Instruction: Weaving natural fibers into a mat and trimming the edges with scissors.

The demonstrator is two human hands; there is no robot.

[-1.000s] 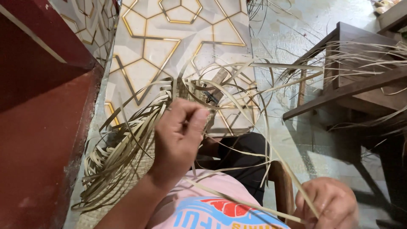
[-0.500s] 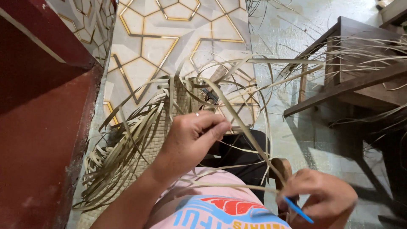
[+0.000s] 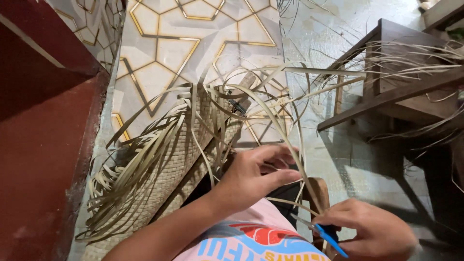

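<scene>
Lowered left hand [image 3: 256, 176] pinches strip [image 3: 285, 145]; woven mat [image 3: 183, 164], wooden bench [image 3: 401, 82] nearby.

Loose strips [image 3: 270, 111] are arching over the hands, a red wall [image 3: 43, 145] is crowding the left, leaving patterned floor [image 3: 183, 43] open ahead.

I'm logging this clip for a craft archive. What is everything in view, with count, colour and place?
woven mat: one, pale tan, part-woven, lying on the floor at centre
loose strips: many, tan, fanning from the mat's edges
blue-handled tool: one, in the right hand
wooden furniture: dark brown, right
tiled floor: pale with gold lines, top
red wall: left
left hand: pinching a strip
right hand: gripping the tool
</scene>
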